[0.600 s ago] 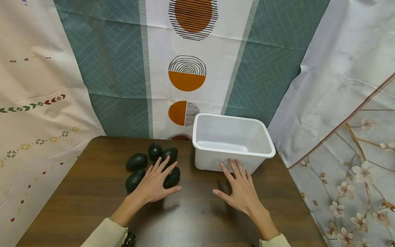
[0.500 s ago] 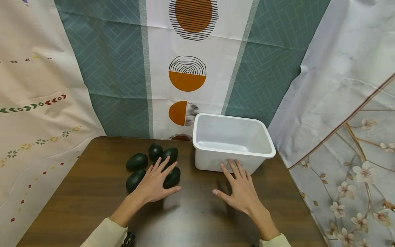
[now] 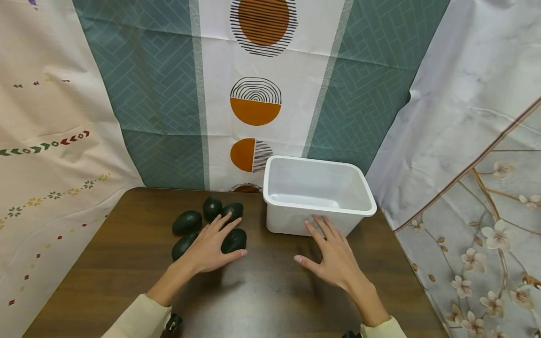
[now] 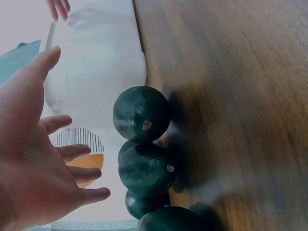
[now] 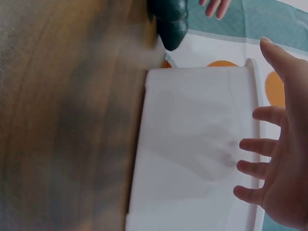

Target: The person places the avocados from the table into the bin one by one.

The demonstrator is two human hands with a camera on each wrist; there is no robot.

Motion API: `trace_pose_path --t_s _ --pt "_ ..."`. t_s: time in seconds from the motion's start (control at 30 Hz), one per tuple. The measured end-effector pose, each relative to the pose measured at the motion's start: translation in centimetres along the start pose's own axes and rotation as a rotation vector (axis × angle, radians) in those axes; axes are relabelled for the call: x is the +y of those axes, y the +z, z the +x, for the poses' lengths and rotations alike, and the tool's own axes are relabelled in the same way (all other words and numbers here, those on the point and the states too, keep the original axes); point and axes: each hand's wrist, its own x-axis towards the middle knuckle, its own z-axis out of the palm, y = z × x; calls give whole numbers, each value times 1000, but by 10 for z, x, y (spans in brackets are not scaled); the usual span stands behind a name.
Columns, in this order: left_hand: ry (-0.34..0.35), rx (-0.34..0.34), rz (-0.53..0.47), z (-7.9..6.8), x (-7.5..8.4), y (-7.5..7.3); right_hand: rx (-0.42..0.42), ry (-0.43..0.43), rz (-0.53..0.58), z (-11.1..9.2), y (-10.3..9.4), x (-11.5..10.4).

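Note:
Several dark green avocados lie in a loose cluster on the left half of the table: one at the left [image 3: 187, 222], one at the back [image 3: 212, 208], another on the right [image 3: 234, 241]. My left hand [image 3: 209, 249] is held above them with fingers spread. In the left wrist view, a gap shows between that hand and the nearest avocado [image 4: 142, 114]. A white rectangular bin [image 3: 285, 218] stands to the right, its visible inside bare. My right hand [image 3: 336, 260] hovers before the bin's front wall, fingers spread, holding nothing; the right wrist view shows the same wall [image 5: 187, 125].
The brown wooden table [image 3: 262, 300] extends in front of both hands. A patterned cloth [image 3: 165, 108] hangs behind it, with a pale cloth [image 3: 55, 178] on the left and a flowered one [image 3: 465, 211] on the right.
Both hands have shifted very slightly: the left a little leftward, the right a little rightward. The avocados and the bin stay where they were.

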Motion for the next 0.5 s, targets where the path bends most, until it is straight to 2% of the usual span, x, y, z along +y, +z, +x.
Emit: trace_pose_path --t_s 0.17,0.3,0.5 --pt "-8 7 -35 1 -2 -4 24 -17 61 2 -12 2" --pt "-8 9 -58 4 -5 -7 35 2 111 1 -20 3" --pt "-36 -14 -151 5 -13 -17 56 30 149 0 -32 8"
